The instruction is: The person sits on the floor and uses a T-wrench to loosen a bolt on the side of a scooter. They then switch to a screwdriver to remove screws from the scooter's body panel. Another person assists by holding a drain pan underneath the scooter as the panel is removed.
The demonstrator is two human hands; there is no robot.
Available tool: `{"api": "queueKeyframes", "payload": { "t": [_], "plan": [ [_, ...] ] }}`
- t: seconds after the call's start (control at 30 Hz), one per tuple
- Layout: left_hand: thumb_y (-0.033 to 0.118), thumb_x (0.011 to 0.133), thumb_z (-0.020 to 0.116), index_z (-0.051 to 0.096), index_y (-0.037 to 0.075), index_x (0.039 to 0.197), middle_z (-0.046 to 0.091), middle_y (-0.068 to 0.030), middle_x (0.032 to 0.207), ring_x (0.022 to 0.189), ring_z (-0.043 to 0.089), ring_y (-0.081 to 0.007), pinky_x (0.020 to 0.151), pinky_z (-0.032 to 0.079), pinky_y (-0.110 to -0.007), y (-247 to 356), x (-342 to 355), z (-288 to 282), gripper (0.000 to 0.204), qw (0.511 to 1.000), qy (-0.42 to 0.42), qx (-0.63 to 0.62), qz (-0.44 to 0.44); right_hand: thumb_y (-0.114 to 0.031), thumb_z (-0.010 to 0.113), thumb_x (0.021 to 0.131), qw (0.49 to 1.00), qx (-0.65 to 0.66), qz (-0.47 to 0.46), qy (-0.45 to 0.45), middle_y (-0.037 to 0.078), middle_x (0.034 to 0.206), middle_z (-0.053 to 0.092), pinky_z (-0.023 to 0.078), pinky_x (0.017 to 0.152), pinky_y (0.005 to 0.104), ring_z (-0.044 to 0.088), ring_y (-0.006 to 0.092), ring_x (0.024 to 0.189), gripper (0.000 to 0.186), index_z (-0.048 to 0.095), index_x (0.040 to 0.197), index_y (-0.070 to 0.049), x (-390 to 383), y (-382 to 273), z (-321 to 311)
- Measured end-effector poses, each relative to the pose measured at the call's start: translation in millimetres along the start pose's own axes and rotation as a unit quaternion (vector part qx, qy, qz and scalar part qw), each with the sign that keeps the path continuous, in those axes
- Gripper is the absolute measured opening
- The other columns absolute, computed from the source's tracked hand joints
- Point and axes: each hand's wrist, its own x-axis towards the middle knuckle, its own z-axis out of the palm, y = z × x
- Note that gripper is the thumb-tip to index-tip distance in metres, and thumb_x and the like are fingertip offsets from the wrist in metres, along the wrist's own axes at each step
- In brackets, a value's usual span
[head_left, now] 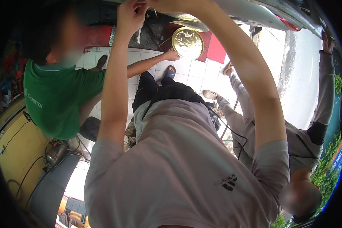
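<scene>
The left hand had bent fingers, but I couldn't tell whether it was pinching the thin pale thing just below it. The right hand was cut off at the top, so I couldn't tell its shape. A loose grip might have let the thin pale thing drop. A bump from the helper's hand might have tipped the gold pan. Grey bodywork and the helper's arm crowded the space.

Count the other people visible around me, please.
2: a person in green at the left and a person in grey at the right; others may be hidden.
</scene>
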Motion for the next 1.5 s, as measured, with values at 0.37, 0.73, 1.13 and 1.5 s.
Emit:
{"api": "queueKeyframes", "payload": {
  "t": [0.37,0.73,1.13,1.5],
  "plan": [
    [-0.004,0.085,0.061,0.05,-0.004,0.121,0.066,-0.0158,0.106,0.1,0.066,-0.0228,0.074,0.054,-0.031,13,-49,30,0.037,0.988,0.14,-0.065,-0.028,-0.024,0.065,0.08,0.968,-0.197,0.157,0.006,0.023,0.076,0.065,0.053,0.068,0.0489,0.065,0.0414,0.075,0.025,0.061,0.093,-0.003,-8,-12,5],
    [-0.003,0.084,0.06,0.048,-0.003,0.132,0.063,-0.0162,0.118,0.105,0.063,-0.023,0.079,0.053,-0.03,21,-48,21,0.049,0.976,0.203,-0.065,0.035,-0.017,0.061,0.074,0.984,-0.143,0.106,-0.016,0.024,0.073,0.065,0.053,0.069,0.0506,0.064,0.0444,0.071,0.019,0.062,0.087,-0.002,3,-25,11],
    [0.005,0.081,0.065,0.061,-0.003,0.101,0.061,-0.0161,0.081,0.073,0.064,-0.0223,0.062,0.049,-0.029,40,-6,5,0.021,0.989,0.131,-0.053,0.053,-0.027,0.062,0.081,0.973,-0.205,0.099,0.037,0.022,0.072,0.065,0.051,0.065,0.0515,0.064,0.0428,0.069,0.03,0.058,0.098,-0.003,2,-25,17],
    [0.007,0.079,0.066,0.063,-0.003,0.097,0.067,-0.0203,0.087,0.079,0.068,-0.0331,0.066,0.051,-0.034,30,-3,-10,0.021,0.996,0.031,-0.072,0.034,-0.025,0.062,0.08,0.975,-0.202,0.096,-0.007,0.02,0.07,0.065,0.052,0.066,0.0513,0.065,0.0413,0.069,0.026,0.06,0.092,-0.003,8,-36,7]
  ]
}}
